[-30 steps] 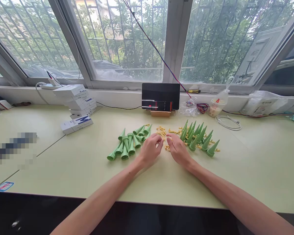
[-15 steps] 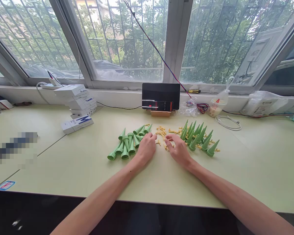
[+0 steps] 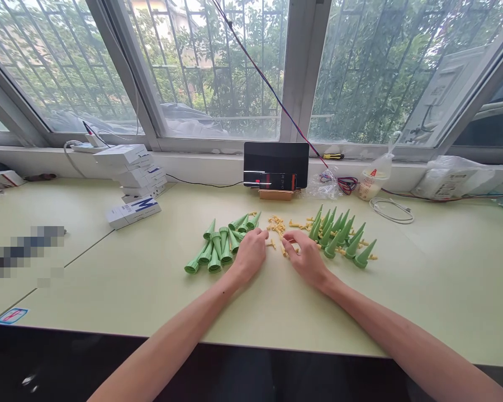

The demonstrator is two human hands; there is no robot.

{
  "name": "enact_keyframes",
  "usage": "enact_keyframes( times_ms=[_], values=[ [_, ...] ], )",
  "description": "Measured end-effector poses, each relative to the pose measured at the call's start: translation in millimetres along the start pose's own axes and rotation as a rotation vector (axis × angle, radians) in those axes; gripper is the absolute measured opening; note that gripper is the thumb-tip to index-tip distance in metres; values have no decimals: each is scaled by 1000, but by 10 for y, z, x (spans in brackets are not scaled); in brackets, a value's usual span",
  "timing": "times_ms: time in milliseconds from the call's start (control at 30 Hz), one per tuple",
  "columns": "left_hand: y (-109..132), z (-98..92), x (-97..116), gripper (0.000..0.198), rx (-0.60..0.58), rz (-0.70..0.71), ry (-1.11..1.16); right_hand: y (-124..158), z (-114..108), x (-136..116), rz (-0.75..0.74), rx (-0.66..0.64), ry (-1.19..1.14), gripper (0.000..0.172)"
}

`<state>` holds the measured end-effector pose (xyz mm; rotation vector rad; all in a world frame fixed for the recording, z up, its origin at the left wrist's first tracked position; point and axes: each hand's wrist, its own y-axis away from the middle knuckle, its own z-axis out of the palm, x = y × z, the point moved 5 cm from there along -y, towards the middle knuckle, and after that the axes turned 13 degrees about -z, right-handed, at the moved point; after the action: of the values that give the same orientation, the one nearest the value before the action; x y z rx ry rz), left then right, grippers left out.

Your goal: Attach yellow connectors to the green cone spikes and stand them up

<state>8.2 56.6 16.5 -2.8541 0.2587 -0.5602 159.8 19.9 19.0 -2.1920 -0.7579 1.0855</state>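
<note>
My left hand (image 3: 250,255) rests on the pale green table (image 3: 109,268), fingers curled, its fingertips at the right edge of a heap of green plastic cones lying on their sides (image 3: 218,245). My right hand (image 3: 307,258) lies just to the right, thumb and forefinger pinched over small yellow plastic pieces (image 3: 276,226) scattered between the hands. What the pinch holds is too small to name. Several green cones standing upright (image 3: 339,234) are grouped to the right of my right hand.
A dark tablet with a phone on a wooden stand (image 3: 275,167) sits at the window sill behind the parts. White boxes (image 3: 134,178) are stacked at the back left. A cup in a plastic bag (image 3: 371,181), a white cable (image 3: 392,211) and bags lie at the back right.
My left hand slid left from the yellow pieces to the lying cones and has stayed there. My right hand has barely moved.
</note>
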Motion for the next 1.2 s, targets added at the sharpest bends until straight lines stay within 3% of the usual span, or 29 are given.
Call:
enact_keyframes(
  times_ms=[800,1200],
  values=[
    [46,-48,49,27,78,52,248,-3,7,10,25,-22,-27,17],
    [22,29,18,31,29,32,219,15,20,40,11,-13,-15,17]
  ],
)
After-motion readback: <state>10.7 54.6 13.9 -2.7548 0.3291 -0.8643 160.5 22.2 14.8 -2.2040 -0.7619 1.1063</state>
